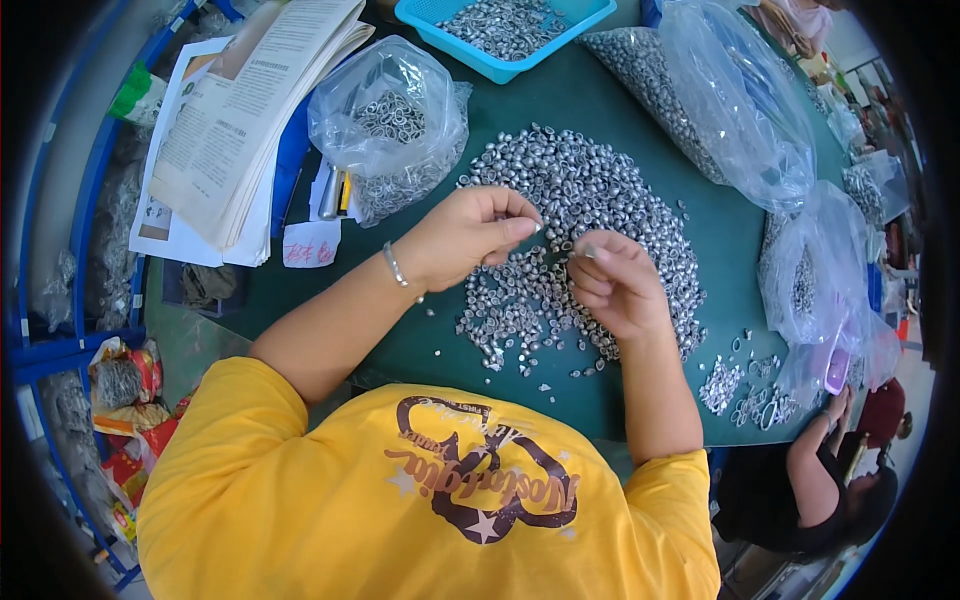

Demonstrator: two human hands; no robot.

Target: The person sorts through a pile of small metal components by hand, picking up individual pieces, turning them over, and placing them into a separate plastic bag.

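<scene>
At far left of the frame, blue metal shelving (50, 357) with crinkled clear packets. At upper left, matte newspapers (215, 150), thick and curling. Just beside, a transparent plastic bag (390, 180) with an open, slumped mouth and small silvery rings inside. Near centre, the left hand (465, 235) with a narrow, pinched grip; cannot tell whether holding a piece. At top centre, a light-blue plastic basket (500, 72), shallow and rigid, full of rounded metal pieces. Mid-frame, on the smooth green tabletop (725, 270), a broad heap of grey metal pieces (590, 180), small, domed and hollow. Over the heap, the right hand (625, 285), grip likewise narrow; cannot tell whether closed on anything. At upper right, a long clear bag (655, 95) packed with similar pieces. At lower right, flat shiny scraps (720, 385). Farther right, a wrinkled clear bag (800, 270) with metal pieces inside, near a smooth purple container (838, 370).
</scene>
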